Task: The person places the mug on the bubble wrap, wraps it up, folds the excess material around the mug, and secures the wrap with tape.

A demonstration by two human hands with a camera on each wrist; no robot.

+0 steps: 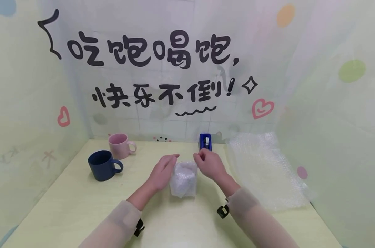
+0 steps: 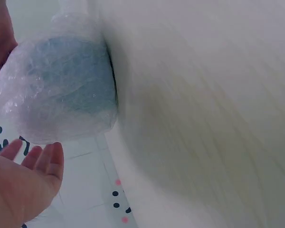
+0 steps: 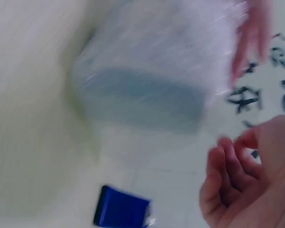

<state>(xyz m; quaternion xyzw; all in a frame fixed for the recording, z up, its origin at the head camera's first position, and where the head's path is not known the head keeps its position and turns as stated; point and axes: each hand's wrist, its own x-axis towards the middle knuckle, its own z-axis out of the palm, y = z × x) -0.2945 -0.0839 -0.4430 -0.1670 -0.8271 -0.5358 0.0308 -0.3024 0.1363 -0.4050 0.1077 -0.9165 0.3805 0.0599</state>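
Note:
A bundle in clear bubble wrap point(image 1: 183, 179) stands on the table between the two hands. Through the plastic, a pale blue-grey thing shows in the left wrist view; the wrap blurs its shape. Along the bundle's left side lies the left hand point(image 1: 164, 172), fingers nearly straight, with its fingertips point(image 2: 56, 154) right by the wrap. At the upper right of the bundle is the right hand point(image 1: 210, 164). Its fingers are loosely curled, and nothing shows between them in the right wrist view. Just behind that hand sits a blue tape dispenser point(image 1: 205, 139), partly covered by it.
On the left, a navy mug point(image 1: 102, 167) stands in front of a pink mug point(image 1: 118, 147), both handles pointing right. A large sheet of bubble wrap point(image 1: 265, 172) is spread over the table's right side. A printed curtain point(image 1: 162, 120) closes off the back.

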